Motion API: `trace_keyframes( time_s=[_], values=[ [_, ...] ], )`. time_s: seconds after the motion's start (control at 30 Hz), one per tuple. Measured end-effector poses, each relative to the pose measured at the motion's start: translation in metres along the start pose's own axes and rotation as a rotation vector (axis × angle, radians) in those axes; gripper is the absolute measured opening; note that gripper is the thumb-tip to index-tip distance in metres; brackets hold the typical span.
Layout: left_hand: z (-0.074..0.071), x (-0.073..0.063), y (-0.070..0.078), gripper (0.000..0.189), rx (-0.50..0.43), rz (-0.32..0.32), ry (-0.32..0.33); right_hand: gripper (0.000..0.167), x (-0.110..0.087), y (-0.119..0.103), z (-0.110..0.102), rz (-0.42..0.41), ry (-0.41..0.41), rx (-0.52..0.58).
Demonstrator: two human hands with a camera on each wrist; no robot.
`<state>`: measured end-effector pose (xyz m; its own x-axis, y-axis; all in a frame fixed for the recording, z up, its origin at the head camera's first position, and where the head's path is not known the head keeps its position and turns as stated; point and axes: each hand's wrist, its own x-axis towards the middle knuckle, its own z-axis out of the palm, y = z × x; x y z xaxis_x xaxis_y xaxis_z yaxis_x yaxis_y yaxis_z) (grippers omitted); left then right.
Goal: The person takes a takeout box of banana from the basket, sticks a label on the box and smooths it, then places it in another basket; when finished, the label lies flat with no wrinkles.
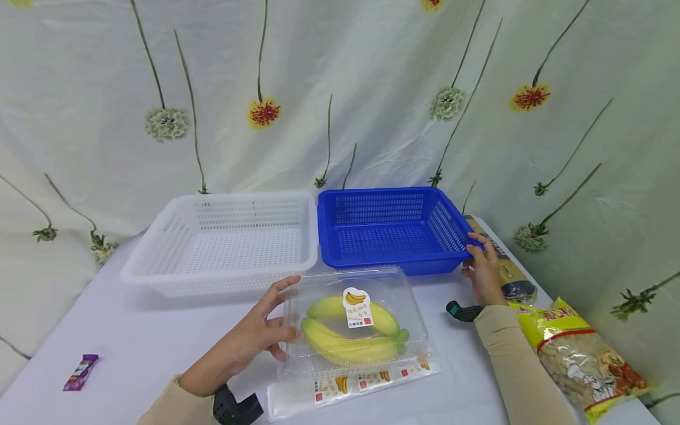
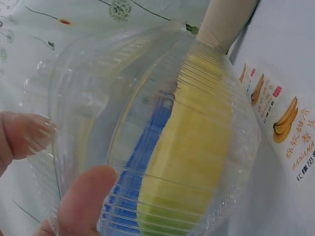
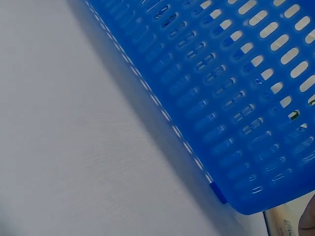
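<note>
My left hand (image 1: 260,330) grips the left side of a clear plastic clamshell box (image 1: 388,289), thumb at the near side and fingers at the far edge. Inside lie yellow-green bananas (image 1: 340,349), and a banana label (image 1: 358,313) sits on the lid. The left wrist view shows the thumb (image 2: 88,201) against the ribbed plastic, with a banana (image 2: 189,142) behind it. At the front right corner of the blue basket (image 1: 393,260), my right hand (image 1: 484,265) holds the rim. Mostly the basket's slotted side (image 3: 206,98) fills the right wrist view; only a bit of finger shows.
A white basket (image 1: 223,277) stands left of the blue one. Under the box's near edge lies a strip of banana labels (image 1: 366,383). A purple packet (image 1: 81,372) is at far left. Right are a yellow snack bag (image 1: 579,360) and a dark-and-tan package (image 1: 512,274).
</note>
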<state>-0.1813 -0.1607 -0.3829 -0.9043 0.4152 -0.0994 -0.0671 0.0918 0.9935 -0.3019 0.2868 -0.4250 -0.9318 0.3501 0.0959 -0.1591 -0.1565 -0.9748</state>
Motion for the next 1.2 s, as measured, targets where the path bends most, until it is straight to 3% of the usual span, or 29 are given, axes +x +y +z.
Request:
trace_keyframes(
  time_s=[0.2, 0.47, 0.77, 1.2],
  values=[
    [0.000, -0.001, 0.017, 0.106, 0.011, 0.013, -0.007, 0.022, 0.000, 0.001, 0.001, -0.009, 0.006, -0.020],
    [-0.002, 0.010, 0.048, 0.105, 0.077, 0.041, -0.002, 0.024, 0.000, 0.002, 0.001, -0.011, 0.001, -0.052],
    [0.001, 0.029, 0.073, 0.102, 0.097, 0.056, 0.085, 0.026, -0.002, 0.001, 0.000, 0.004, 0.000, -0.103],
    [0.004, 0.067, 0.108, 0.096, 0.104, 0.091, 0.138, 0.027, -0.002, 0.002, -0.003, 0.007, -0.022, -0.102]
  ],
)
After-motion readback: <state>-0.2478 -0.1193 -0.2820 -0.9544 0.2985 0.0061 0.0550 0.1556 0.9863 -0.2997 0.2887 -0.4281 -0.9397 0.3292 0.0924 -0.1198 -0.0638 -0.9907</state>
